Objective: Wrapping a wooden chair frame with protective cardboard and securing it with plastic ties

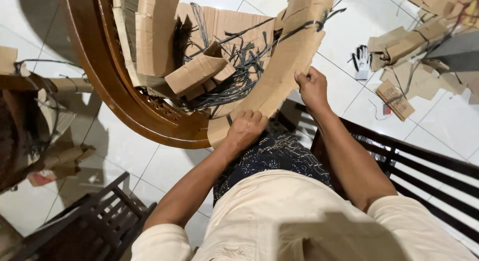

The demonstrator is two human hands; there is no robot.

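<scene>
A long bent strip of brown cardboard (284, 66) runs from the upper right down to the middle. My left hand (245, 127) grips its lower end near the wooden rim. My right hand (312, 86) pinches its edge higher up on the right side. Behind the strip, a curved brown wooden frame (110, 86) holds folded cardboard pieces (197, 71) and a tangle of dark wires (239, 66). A dark cord wraps the strip's upper end.
White tiled floor lies all around. More cardboard scraps (414, 46) and a white work glove (361, 61) lie at upper right. A dark slatted bench (424, 166) stands at right, another dark slatted piece (85, 226) at lower left, cardboard and wood (30, 121) at left.
</scene>
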